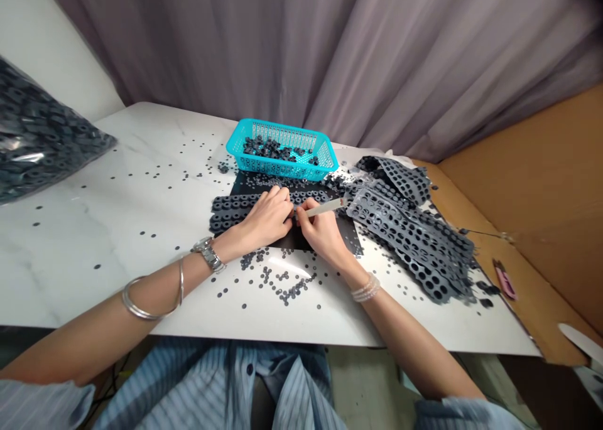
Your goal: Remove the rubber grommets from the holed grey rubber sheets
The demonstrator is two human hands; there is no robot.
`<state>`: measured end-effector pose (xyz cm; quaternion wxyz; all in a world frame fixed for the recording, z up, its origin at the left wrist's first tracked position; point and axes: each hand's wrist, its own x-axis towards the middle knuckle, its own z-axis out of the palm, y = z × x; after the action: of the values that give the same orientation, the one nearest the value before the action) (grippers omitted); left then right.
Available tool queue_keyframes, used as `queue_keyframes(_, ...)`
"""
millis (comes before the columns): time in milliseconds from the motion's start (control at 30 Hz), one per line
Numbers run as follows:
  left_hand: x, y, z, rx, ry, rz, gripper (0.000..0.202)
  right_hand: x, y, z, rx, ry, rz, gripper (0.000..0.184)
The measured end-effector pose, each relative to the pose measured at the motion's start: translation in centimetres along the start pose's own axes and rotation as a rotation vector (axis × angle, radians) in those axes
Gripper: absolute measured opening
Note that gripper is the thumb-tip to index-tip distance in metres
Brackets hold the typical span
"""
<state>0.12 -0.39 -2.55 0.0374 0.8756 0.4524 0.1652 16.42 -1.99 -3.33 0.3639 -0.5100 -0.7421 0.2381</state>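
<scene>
My left hand [272, 216] lies over a dark grey rubber strip [226, 221] with rows of raised rings, its fingers curled and pressed onto it. Close beside it, my right hand [323, 232] is closed around a pale, slim pen-like tool [326, 208]. Its working tip is hidden among my fingers near the strip. Another ringed rubber strip [233, 202] lies just beyond. Both strips rest on a black mat [348, 235]. Small dark discs [294, 289] are scattered in front of my hands.
A turquoise basket [282, 129] holding dark rubber rings [271, 147] stands behind the mat. Punched rubber sheets [400, 229] are heaped at right. A clear bag [42, 135] of dark parts is at far left. A pink-handled cutter [505, 280] lies on cardboard [532, 279] at right.
</scene>
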Motion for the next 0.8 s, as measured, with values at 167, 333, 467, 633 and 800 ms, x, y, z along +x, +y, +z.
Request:
queue_keyframes(167, -0.3, -1.5, -1.3, -0.431, 0.038, -0.083, 0.011, 0.1, 0.0, -0.1, -0.007, -0.024, -0.008, 0.023)
queue_keyframes(333, -0.6, -2.5, -2.1, -1.066, 0.097, -0.491, 0.012, 0.0, 0.5, -0.1, 0.059, 0.006, 0.065, 0.025)
queue_keyframes(467, -0.6, -2.5, -2.0, -1.404, 0.102, -0.604, 0.009, -0.1, 0.7, -0.3, 0.208, 0.061, 0.130, 0.028)
queue_keyframes(633, -0.7, -2.3, -2.0, -1.596, 0.016, -0.637, 0.014, 0.0, 0.8, -1.0, 0.312, 0.185, 0.158, 0.031)
queue_keyframes(800, -0.7, -2.2, -2.0, -1.665, 0.007, -0.605, 0.003, 0.3, 1.3, -1.2, 0.306, 0.210, 0.162, 0.031)
